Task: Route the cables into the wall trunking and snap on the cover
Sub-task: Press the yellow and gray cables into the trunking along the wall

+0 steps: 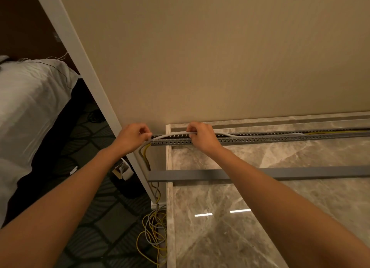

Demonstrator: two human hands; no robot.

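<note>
Looking down from head height, I see a slotted grey plastic trunking (260,140) running along the foot of a beige wall (200,57), on a glossy marble surface (260,217). My left hand (133,136) pinches a pale grey cable (170,134) at the trunking's left end. My right hand (202,136) has its fingers curled round the same cable a little further along. Between them the cable arches up, clear of the channel. To the right, it and a yellow cable (330,132) already lie inside. A loose tangle of yellow and grey cable (155,233) sits on the floor below. The long flat grey cover strip (300,172) lies on the marble, well apart from the trunking, not yet fitted. I judge routing partly done.
</note>
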